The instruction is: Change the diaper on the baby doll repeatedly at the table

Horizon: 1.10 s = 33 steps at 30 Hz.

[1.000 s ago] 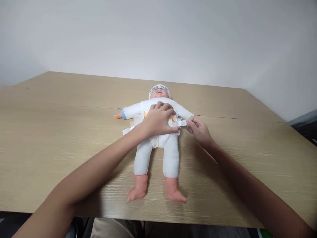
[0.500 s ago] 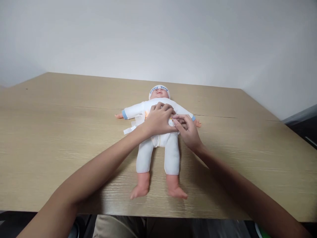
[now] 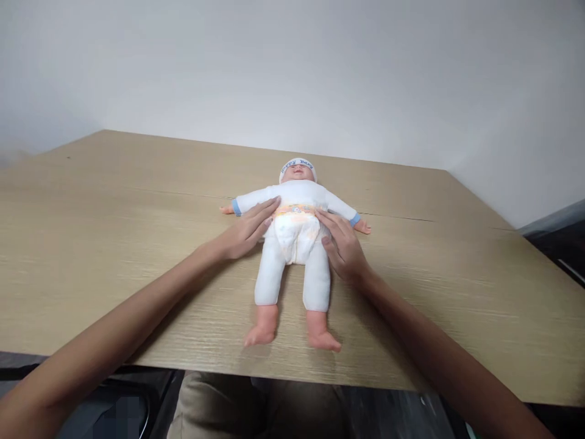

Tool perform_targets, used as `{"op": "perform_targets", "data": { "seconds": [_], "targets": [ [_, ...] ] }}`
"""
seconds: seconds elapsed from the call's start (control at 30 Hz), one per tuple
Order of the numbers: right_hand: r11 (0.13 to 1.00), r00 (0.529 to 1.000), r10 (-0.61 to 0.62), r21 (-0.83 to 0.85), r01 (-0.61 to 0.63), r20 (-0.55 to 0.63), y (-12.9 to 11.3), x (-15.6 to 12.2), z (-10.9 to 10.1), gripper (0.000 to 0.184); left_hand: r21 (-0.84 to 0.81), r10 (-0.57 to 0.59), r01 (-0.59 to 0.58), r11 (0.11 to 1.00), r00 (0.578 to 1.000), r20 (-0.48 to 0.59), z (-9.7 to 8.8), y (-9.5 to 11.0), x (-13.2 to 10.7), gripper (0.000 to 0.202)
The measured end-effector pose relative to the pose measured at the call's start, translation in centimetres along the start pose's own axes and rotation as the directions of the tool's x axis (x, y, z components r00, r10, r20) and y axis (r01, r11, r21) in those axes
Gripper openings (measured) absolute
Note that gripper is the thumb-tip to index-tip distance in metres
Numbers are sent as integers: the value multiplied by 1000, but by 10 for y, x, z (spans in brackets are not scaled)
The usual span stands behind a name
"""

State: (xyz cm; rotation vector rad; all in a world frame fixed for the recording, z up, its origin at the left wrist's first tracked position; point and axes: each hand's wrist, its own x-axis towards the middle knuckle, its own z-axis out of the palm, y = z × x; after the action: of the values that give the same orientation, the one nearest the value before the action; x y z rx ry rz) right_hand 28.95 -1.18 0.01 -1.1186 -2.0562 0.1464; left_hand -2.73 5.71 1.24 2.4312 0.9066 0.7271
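A baby doll (image 3: 301,192) in a white suit with blue cuffs and a white lettered hat lies on its back, feet toward me. Around its hips is a white diaper (image 3: 297,235) with an orange patterned waistband. My left hand (image 3: 249,230) lies along the diaper's left side, fingers stretched out and pointing up the doll's body. On the opposite side my right hand (image 3: 342,244) rests against the diaper's edge, its fingers extended. Both hands touch the diaper and hold nothing. The left side tab is hidden under my left hand.
The doll lies on a wide light wooden table (image 3: 137,256) with a seam running across it. Behind the table stands a pale wall (image 3: 292,73). A dark object (image 3: 560,244) is at the right edge, and my legs are below the table's front edge.
My left hand has moved from the doll's middle to the left side, uncovering the waistband. The loose white tab on the left is now out of sight. My right hand's fingers have straightened.
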Motion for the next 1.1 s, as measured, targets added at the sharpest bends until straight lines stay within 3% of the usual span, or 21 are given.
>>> {"op": "perform_targets", "data": {
  "seconds": [0.1,0.2,0.3,0.4,0.53,0.63,0.73,0.93,1.03,1.1],
  "targets": [
    [997,995,5,-70,-12,-102,-14,10,-2,46,103,-80,84,991,996,-43,0,-22,-23,63],
    [995,988,0,-101,-16,-155,-35,32,-1,32,184,-157,174,967,982,-100,-4,-33,-30,48],
    [996,998,1,-88,-7,-69,-57,61,3,22,227,-267,298,927,951,-157,-6,-36,-29,32],
    [996,997,21,-89,-14,71,-71,89,11,18,217,-365,388,896,921,-138,-7,-35,-29,33],
    [980,969,109,-185,-69,221,-70,109,25,14,2,-470,471,882,881,-45,-12,-32,-29,43],
    [960,956,166,-263,-100,241,-64,112,36,14,-300,-469,455,839,883,26,-19,-30,-23,51],
    [944,950,174,-320,-86,259,-63,111,42,20,-530,-433,376,760,901,19,-23,-24,-10,51],
    [963,944,190,-239,-126,271,-68,111,39,55,-622,-419,344,703,908,29,-12,8,30,48],
    [973,937,189,-183,-139,295,-69,112,31,62,-646,-412,336,686,911,37,0,20,44,46],
    [979,931,182,-143,-142,317,-68,113,26,60,-650,-404,300,698,915,-13,6,21,48,48]
  ]
}}
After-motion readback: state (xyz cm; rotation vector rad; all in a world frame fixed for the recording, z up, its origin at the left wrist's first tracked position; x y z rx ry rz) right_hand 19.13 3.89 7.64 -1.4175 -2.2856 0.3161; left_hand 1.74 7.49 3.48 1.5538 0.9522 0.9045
